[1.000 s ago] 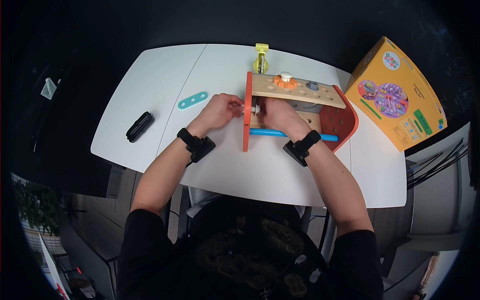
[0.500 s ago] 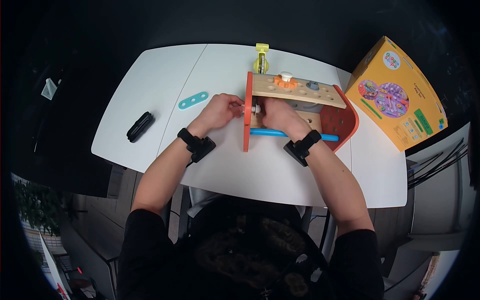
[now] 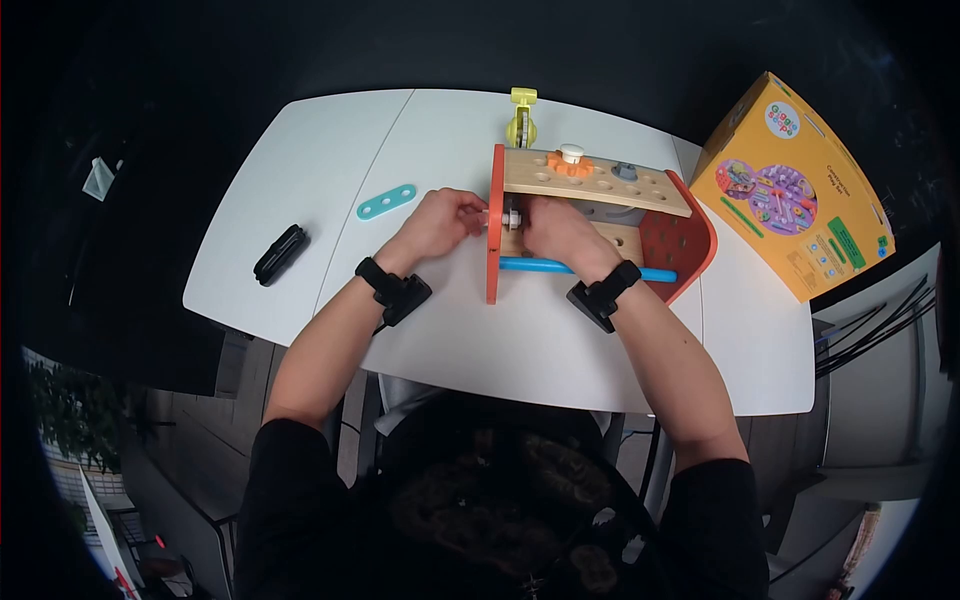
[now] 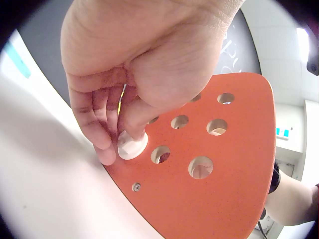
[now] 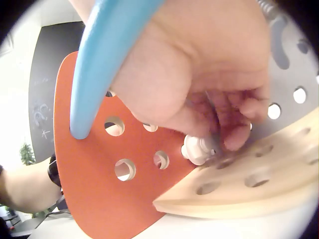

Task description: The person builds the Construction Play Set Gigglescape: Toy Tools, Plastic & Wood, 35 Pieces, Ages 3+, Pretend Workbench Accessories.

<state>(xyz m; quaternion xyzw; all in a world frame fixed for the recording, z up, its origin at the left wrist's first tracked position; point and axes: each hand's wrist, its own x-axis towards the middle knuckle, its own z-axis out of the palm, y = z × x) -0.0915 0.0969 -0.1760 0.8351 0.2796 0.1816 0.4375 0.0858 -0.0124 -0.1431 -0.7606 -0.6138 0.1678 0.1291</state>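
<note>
On the outer face of the orange side panel [image 4: 224, 159], my left hand [image 3: 440, 222] pinches the white head of a bolt [image 4: 132, 146] between thumb and fingers. The bolt's white ridged end [image 5: 198, 149] comes through on the inner side, low by the wooden board [image 5: 239, 189]. My right hand [image 3: 565, 235] reaches inside the toy workbench, under its wooden top [image 3: 600, 185]. Its fingers curl round a small grey piece [image 5: 215, 142] at the end of the bolt; most of that piece is hidden by the fingers.
A blue rod [image 3: 535, 265] crosses the workbench front, below my right wrist. An orange gear [image 3: 570, 168] and a grey knob [image 3: 624, 171] sit on top. Around it lie a teal strip [image 3: 386, 201], a black case [image 3: 280, 254], a yellow-green toy [image 3: 521, 125] and a yellow box [image 3: 790, 190].
Both hands stay at the bolt on either side of the orange panel. The right hand's fingers shift very slightly; all else stays as it was.
</note>
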